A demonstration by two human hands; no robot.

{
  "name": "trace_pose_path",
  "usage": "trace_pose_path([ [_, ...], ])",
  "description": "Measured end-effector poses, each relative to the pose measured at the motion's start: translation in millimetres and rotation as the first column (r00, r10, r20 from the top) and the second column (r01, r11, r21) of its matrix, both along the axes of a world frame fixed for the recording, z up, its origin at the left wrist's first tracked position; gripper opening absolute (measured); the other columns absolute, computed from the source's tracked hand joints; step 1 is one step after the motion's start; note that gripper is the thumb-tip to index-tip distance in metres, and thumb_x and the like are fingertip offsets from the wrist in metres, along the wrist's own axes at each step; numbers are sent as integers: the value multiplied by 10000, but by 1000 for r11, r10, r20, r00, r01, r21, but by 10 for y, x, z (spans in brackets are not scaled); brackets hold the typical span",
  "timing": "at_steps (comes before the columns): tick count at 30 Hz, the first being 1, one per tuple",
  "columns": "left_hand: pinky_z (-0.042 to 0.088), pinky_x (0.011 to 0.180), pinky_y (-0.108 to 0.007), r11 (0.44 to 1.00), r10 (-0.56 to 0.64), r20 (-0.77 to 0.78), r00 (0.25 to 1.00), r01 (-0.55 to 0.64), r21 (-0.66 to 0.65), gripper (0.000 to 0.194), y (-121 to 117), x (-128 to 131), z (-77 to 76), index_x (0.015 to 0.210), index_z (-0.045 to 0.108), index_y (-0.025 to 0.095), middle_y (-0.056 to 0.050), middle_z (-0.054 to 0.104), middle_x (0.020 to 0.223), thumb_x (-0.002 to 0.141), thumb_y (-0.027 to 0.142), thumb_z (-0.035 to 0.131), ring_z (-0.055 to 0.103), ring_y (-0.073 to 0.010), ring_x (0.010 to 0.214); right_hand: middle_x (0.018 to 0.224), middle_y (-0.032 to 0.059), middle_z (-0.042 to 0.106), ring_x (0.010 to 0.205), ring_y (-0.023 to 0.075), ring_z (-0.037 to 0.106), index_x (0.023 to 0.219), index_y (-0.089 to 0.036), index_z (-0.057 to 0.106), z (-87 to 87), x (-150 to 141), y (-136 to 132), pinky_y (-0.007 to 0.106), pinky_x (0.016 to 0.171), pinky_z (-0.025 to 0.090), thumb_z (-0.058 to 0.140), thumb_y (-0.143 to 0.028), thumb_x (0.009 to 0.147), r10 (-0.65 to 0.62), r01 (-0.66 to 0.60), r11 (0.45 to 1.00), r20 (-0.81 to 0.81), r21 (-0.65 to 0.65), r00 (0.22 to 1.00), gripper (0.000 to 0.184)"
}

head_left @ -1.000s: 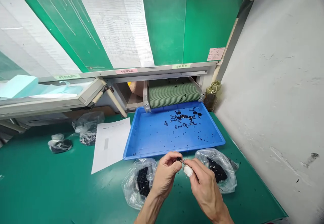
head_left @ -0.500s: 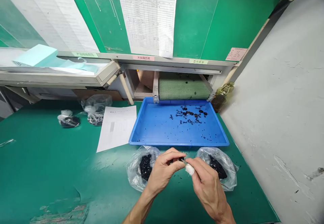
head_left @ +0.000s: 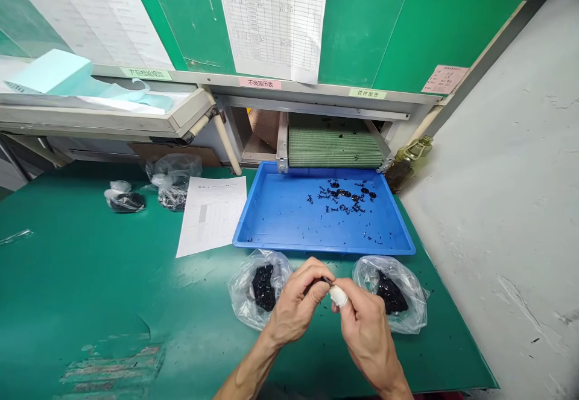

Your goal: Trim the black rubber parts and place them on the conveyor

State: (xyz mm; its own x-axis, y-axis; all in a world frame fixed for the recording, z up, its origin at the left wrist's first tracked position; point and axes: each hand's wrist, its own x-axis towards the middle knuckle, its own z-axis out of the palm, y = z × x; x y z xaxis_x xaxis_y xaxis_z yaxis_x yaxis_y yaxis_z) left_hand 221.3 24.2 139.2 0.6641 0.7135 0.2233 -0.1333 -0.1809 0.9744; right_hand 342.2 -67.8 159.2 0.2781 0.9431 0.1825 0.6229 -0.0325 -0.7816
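Note:
My left hand (head_left: 296,303) is closed, its thumb and fingers pinching a small black part (head_left: 322,282) that they mostly hide. Against that part's right edge press the fingertips of my right hand (head_left: 366,321), also closed, with a white wrap (head_left: 338,295) round one finger. To the left, partly behind my left hand, lies an open clear plastic bag (head_left: 239,294) of small black pieces. Another clear bag (head_left: 414,303) with black pieces sits by my right hand. Beyond both bags is a blue tray (head_left: 271,231) holding black rings and branched black bits.
A green conveyor belt (head_left: 335,146) ends over the tray's back edge. A printed sheet (head_left: 208,219) lies left of the tray, near two tied bags, one a small bag (head_left: 124,200). A yellowish bottle (head_left: 407,161) stands by the right wall (head_left: 511,207).
The view has tilted slightly, so the tray and bags appear a little higher. My hands have drawn closer together, and the black part is more covered by my fingers.

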Motion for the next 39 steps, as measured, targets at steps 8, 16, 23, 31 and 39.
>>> trace_pose_path([
  [8,420,695,-239,936,96,45,994,-75,-344,101,37,143,-209,873,737,228,-7,606,801,790,226,679,536,-141,772,613,-34,541,442,78,352,837,-184,551,-145,247,141,212,430,271,382,-323,931,60,-168,968,-477,-188,877,238],
  [16,420,682,-249,943,117,-37,993,-122,-310,144,132,167,-243,901,761,237,-16,620,798,779,227,685,537,-146,754,588,-39,541,501,101,433,747,-196,542,-127,286,211,226,491,287,382,-245,911,4,-45,977,-189,-210,982,235],
  [23,415,675,-248,952,94,-56,994,-106,-289,153,204,150,-257,911,756,233,-15,598,792,794,219,659,528,-144,748,611,-44,541,528,109,460,786,-210,560,-144,292,263,223,524,315,379,-198,899,42,-56,974,-68,-219,997,213],
  [31,394,647,-251,930,140,-86,986,-161,-331,124,303,229,-339,862,749,218,-9,584,768,756,254,695,500,-145,715,634,-24,565,528,123,460,800,-207,566,-241,360,325,231,505,322,374,-244,917,-20,4,979,-76,-202,997,228],
  [39,368,655,-236,900,167,-144,975,-210,-382,124,383,255,-435,834,719,218,14,556,742,738,297,716,472,-134,716,651,-25,569,535,124,458,814,-213,560,-405,493,358,238,520,323,365,-259,931,1,-29,961,-100,-276,995,232],
])
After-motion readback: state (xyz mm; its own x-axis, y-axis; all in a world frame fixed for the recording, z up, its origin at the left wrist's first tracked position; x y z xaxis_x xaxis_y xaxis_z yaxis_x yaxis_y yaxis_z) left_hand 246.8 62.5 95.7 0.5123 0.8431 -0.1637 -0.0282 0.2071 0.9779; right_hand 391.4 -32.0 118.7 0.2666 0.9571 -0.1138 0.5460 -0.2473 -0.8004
